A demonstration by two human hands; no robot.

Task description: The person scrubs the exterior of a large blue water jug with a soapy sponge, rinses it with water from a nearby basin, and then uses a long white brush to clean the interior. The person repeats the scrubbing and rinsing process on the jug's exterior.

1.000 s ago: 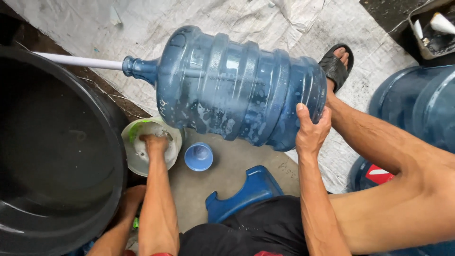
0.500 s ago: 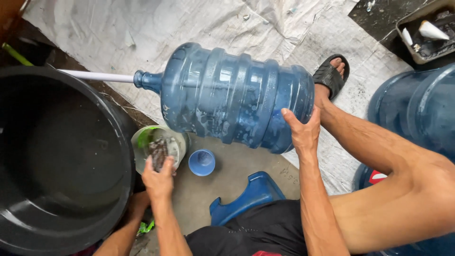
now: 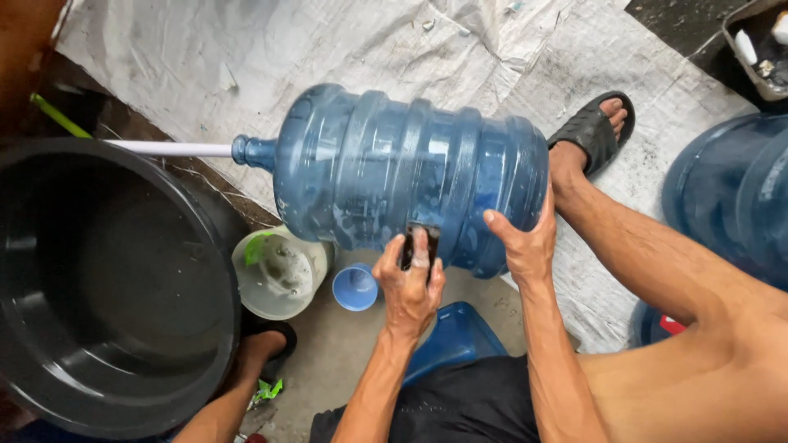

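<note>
A big blue water jug (image 3: 410,176) lies on its side above the ground, with a white pipe (image 3: 168,148) stuck into its neck. My right hand (image 3: 521,242) props the jug's bottom end from below, fingers spread against it. My left hand (image 3: 409,283) presses a small dark scrubbing pad (image 3: 412,239) against the jug's lower side. Below the jug stand a small pale bucket (image 3: 281,271) with a green item inside and a little blue cap (image 3: 355,288).
A large black tub (image 3: 107,287) fills the left. Another blue jug (image 3: 730,197) stands at the right. A blue stool (image 3: 455,340) sits under me. My sandalled foot (image 3: 587,135) rests on the white tarp (image 3: 328,49). A grey tray (image 3: 759,45) is at the top right.
My left hand left the pale bucket with the dark pad and rose to the jug's lower side. The jug stayed held by my right hand.
</note>
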